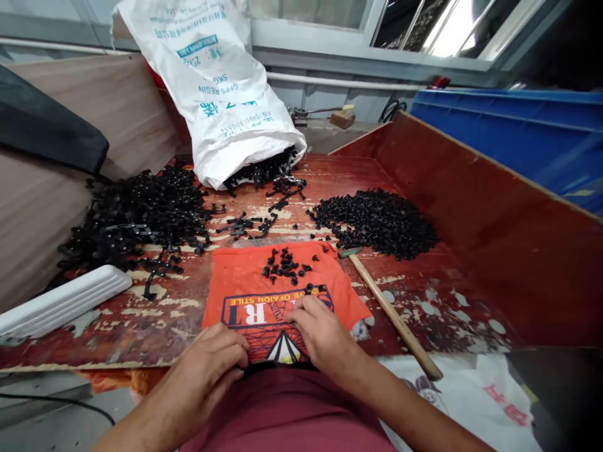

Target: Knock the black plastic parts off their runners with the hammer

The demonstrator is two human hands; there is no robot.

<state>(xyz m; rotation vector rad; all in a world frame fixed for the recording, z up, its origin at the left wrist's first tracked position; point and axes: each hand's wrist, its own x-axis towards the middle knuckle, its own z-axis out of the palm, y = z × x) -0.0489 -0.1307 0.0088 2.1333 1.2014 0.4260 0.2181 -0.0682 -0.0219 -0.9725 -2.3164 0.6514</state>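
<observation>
Red table here, orange cloth lying at its near edge. My left hand curls by the cloth's near left corner, right hand over its right side; honestly can't tell if either's gripping anything. Black bits sit loose toward the far edge.

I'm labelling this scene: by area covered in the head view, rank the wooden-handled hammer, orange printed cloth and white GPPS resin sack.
1. White GPPS resin sack
2. Orange printed cloth
3. Wooden-handled hammer

Orange printed cloth, black parts
</observation>
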